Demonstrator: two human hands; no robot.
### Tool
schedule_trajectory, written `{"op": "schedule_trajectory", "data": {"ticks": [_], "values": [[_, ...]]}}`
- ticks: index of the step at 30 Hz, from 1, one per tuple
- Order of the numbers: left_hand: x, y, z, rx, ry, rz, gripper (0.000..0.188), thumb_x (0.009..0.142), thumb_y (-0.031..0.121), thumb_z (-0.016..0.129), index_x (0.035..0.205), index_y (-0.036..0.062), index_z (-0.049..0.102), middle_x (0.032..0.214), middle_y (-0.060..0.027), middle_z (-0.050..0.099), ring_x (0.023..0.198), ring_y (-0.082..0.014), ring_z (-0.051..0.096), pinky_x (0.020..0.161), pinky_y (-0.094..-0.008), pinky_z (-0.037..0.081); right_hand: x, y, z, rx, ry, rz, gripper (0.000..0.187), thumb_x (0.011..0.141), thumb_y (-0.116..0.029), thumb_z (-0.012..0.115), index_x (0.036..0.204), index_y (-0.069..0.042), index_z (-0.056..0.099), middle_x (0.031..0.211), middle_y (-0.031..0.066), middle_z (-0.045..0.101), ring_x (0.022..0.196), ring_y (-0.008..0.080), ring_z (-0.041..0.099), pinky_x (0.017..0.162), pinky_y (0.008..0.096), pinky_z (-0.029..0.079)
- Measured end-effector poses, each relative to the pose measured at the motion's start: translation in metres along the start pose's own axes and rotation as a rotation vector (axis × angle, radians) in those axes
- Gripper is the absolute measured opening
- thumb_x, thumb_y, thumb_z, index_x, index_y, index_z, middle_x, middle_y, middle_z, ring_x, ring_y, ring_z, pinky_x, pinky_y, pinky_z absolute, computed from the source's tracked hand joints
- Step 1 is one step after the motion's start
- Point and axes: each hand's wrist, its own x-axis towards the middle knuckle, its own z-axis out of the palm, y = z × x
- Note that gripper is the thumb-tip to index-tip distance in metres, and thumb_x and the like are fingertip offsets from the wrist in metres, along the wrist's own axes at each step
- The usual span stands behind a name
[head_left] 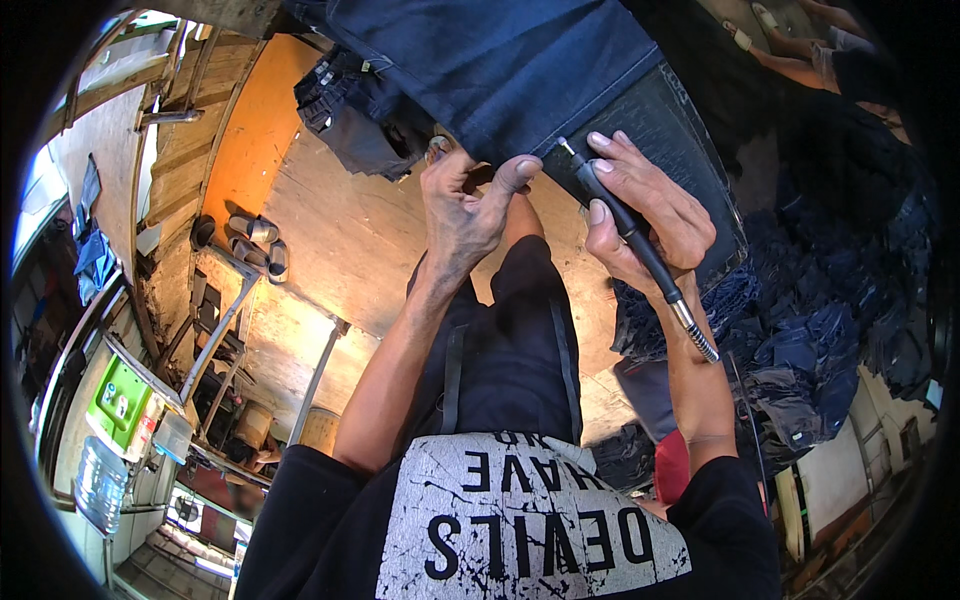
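A dark blue denim garment [490, 75] is draped over a black board [660, 130], its stitched hem running slantwise across the board. My right hand [655, 215] is closed around a black pen-shaped rotary tool [630, 225] with a spring-sleeved cable end. The tool's metal tip is just beside the hem, close to the cloth. By the garment's near left edge is my left hand [465, 205], thumb stretched out toward the cloth and apart from the bent fingers. Nothing shows between thumb and fingers; the fingertips are partly hidden.
Piles of dark garments [790, 340] lie to the right. More dark cloth [360, 115] hangs left of the board. Sandals [258, 240] rest on the wooden floor [340, 220]. A green tray [118, 395] and plastic bottle [100, 485] are far left. Another person's legs [800, 60] show upper right.
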Motion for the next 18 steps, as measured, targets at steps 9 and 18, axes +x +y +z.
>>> {"op": "schedule_trajectory", "data": {"ticks": [9, 18], "values": [[0.0019, -0.002, -0.0003, -0.027, -0.003, 0.026, 0.025, 0.098, 0.022, 0.088, 0.098, -0.0019, 0.079, 0.08, -0.0063, 0.078, 0.073, -0.0135, 0.074, 0.069, -0.0291, 0.055, -0.001, 0.004, 0.0012, -0.023, 0.031, 0.003, 0.027, 0.081, -0.006, 0.078, 0.106, 0.003, 0.078, 0.102, 0.0199, 0.083, 0.109, 0.0364, 0.082, 0.104, 0.0508, 0.065], [0.0015, -0.0072, -0.0025, -0.026, -0.013, -0.009, 0.031, 0.096, 0.028, 0.09, 0.1, -0.0011, 0.081, 0.08, -0.0048, 0.077, 0.07, -0.0111, 0.068, 0.065, -0.0283, 0.05, -0.0026, 0.0043, -0.0005, -0.005, 0.048, 0.052, 0.029, 0.084, -0.005, 0.075, 0.111, 0.004, 0.079, 0.113, 0.0248, 0.081, 0.116, 0.0388, 0.079, 0.108, 0.0534, 0.06]]}}
